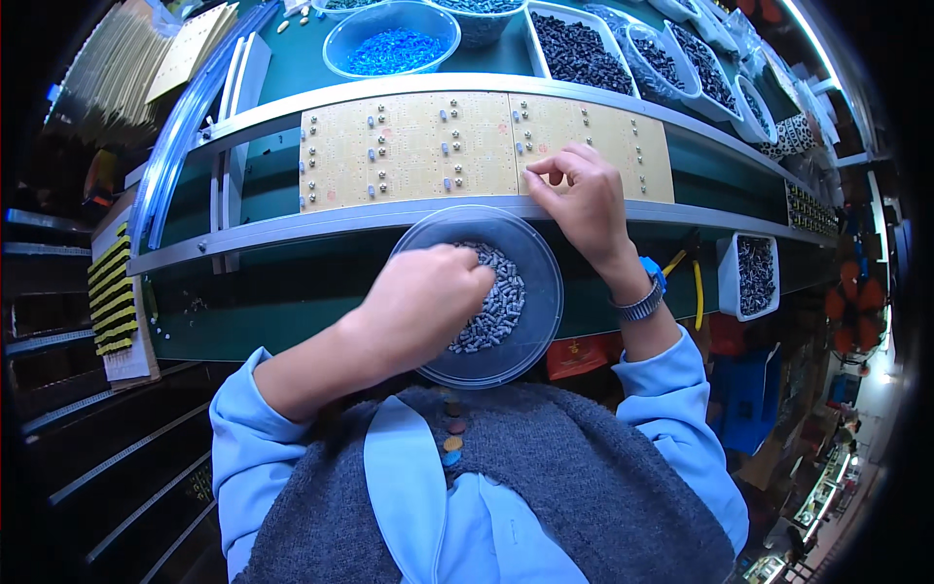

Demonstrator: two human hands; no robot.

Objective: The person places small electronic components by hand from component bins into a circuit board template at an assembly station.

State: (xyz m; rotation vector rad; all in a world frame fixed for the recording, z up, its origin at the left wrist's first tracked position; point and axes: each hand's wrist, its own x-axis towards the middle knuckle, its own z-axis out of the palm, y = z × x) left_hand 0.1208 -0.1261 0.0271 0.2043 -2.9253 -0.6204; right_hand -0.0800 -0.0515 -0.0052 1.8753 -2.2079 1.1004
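Observation:
A round clear plastic bowl sits in front of my chest, holding a heap of small grey cylindrical electronic parts. My left hand is closed over the heap; its fingertips are hidden. Beyond the bowl, two tan circuit board panels lie side by side between metal rails, with rows of grey-blue parts and small metal parts standing on them. My right hand is at the right panel near its left edge, thumb and forefinger pinched together. Whatever is between those fingertips is too small to make out.
Metal rails run across in front of and behind the panels. Behind stand a tub of blue parts and a white bin of black parts. To the right are yellow-handled pliers and a small white bin.

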